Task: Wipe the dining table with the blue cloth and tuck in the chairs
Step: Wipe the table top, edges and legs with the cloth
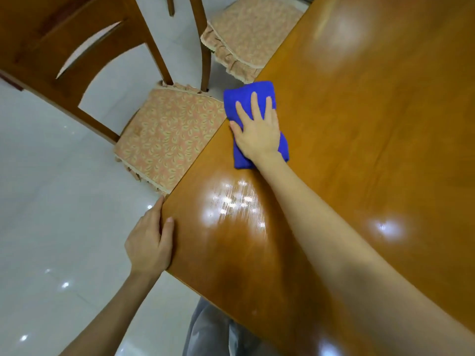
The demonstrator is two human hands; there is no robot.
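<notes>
— Saw what of the right grip [259, 132]?

— Lay spread flat on the blue cloth [246, 92], fingers straight and apart, pressing down rather than clutching. Held nothing closed inside.

— And found the cloth where?

— On the desk [359, 124], folded into a pad hard by the left edge, part-way towards the far end. Showed beyond the fingertips on the far side and behind the wrist on the near side, so sat squarely under the palm.

— Noticed the left grip [151, 242]?

— Clasped the near left corner of the desk, thumb on top, other fingers down over the side (bracing, by the look of it).

— Feared what, from there?

— Judged the left edge the main worry. Pinned only by flat pressure, so could have slipped out on a leftward stroke and dropped onto the near chair [167, 140] or the floor [51, 214]. Might also have bunched under the palm and left streaks.

— Anything about the chairs?

— Stood not yet pushed home, both the near one and the far chair [246, 39], drawn out to the left of the desk. Could have been knocked in passing, or simply forgotten. Could not tell wiped from unwiped on the top, given the sheen.
</notes>
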